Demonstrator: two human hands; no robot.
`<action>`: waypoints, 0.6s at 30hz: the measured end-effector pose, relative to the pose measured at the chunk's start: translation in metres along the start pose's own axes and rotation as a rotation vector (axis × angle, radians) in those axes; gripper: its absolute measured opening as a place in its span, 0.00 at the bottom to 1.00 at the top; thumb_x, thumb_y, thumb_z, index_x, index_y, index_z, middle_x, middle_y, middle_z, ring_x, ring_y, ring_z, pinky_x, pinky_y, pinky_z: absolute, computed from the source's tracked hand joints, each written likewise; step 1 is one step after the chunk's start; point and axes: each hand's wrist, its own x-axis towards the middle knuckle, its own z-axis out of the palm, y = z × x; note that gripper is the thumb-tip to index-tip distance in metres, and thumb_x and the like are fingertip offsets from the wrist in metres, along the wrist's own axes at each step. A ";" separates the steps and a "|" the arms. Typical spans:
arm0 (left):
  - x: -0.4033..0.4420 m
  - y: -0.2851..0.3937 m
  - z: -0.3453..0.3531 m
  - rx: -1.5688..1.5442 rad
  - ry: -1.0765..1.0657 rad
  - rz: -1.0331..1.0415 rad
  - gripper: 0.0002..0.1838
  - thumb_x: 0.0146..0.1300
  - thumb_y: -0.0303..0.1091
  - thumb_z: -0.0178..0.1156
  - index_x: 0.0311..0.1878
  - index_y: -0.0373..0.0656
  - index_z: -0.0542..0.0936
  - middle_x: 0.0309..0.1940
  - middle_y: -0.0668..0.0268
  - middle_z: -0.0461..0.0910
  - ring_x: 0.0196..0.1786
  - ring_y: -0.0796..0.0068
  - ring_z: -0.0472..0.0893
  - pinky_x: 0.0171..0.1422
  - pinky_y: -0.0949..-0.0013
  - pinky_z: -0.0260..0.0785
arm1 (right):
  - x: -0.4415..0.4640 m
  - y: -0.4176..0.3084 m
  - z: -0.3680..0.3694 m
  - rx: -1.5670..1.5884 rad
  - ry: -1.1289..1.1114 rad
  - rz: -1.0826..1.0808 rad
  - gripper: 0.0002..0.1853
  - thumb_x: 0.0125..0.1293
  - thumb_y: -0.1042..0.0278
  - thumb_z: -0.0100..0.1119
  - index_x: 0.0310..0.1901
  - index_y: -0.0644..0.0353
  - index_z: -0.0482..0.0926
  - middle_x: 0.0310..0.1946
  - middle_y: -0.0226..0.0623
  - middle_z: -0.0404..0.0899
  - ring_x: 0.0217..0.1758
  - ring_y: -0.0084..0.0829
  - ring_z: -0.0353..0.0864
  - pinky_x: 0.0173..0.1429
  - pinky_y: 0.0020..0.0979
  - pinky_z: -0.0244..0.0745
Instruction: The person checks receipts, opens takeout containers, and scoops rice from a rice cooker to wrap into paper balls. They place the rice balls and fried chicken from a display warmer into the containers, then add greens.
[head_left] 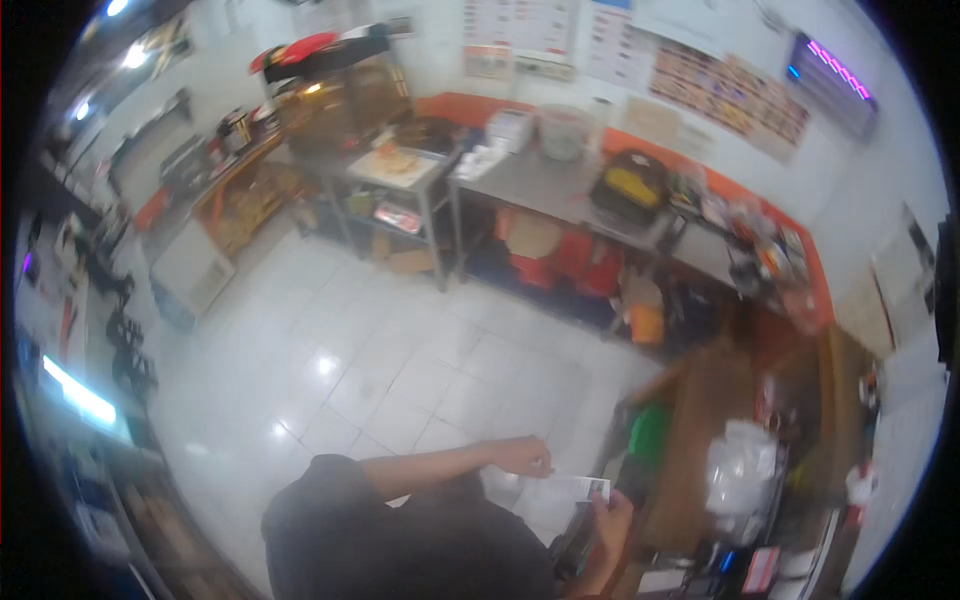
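A white paper slip [575, 487] with dark print is stretched between my two hands, low in the view and right of centre. My left hand [522, 457] pinches its left end, the forearm reaching across from a dark sleeve. At the slip's right end, my right hand [612, 517] holds it with the thumb near a small dark printed patch. The slip is above the floor, close to the wooden counter's edge. The print is too blurred to read.
A wooden counter [695, 450] at the right bears clear plastic bags [740, 475]. A green object [648, 432] sits beside it. Steel tables [535, 187] line the back wall, with a white bucket [565, 133] and a black-and-yellow item [632, 183]. White tiles [400, 340] cover the floor.
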 end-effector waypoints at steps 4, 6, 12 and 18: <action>-0.057 -0.056 -0.096 0.069 0.264 -0.002 0.10 0.65 0.36 0.64 0.41 0.39 0.87 0.40 0.58 0.87 0.46 0.63 0.85 0.51 0.61 0.76 | 0.108 -0.069 0.117 -0.134 -0.040 -0.317 0.06 0.67 0.75 0.64 0.39 0.69 0.79 0.30 0.36 0.83 0.30 0.22 0.81 0.31 0.26 0.79; -0.156 -0.075 -0.073 -0.036 0.421 -0.097 0.09 0.64 0.35 0.64 0.40 0.40 0.87 0.40 0.58 0.87 0.47 0.62 0.85 0.52 0.60 0.76 | 0.086 -0.059 0.183 0.088 -0.141 -0.163 0.07 0.65 0.81 0.63 0.42 0.70 0.77 0.35 0.40 0.81 0.31 0.25 0.81 0.33 0.28 0.83; -0.343 -0.275 -0.136 0.116 0.746 -0.363 0.08 0.56 0.25 0.60 0.36 0.43 0.86 0.40 0.60 0.86 0.49 0.58 0.83 0.55 0.55 0.75 | 0.231 0.009 0.359 0.247 -0.313 0.261 0.17 0.62 0.79 0.55 0.54 0.68 0.72 0.45 0.40 0.79 0.48 0.38 0.81 0.52 0.37 0.81; -0.557 -0.148 -0.230 0.015 1.513 -0.506 0.15 0.61 0.22 0.59 0.49 0.44 0.86 0.49 0.64 0.86 0.51 0.70 0.84 0.56 0.62 0.77 | 0.230 -0.052 0.558 0.343 -0.642 0.150 0.25 0.68 0.81 0.54 0.65 0.80 0.64 0.53 0.54 0.78 0.58 0.37 0.80 0.60 0.30 0.78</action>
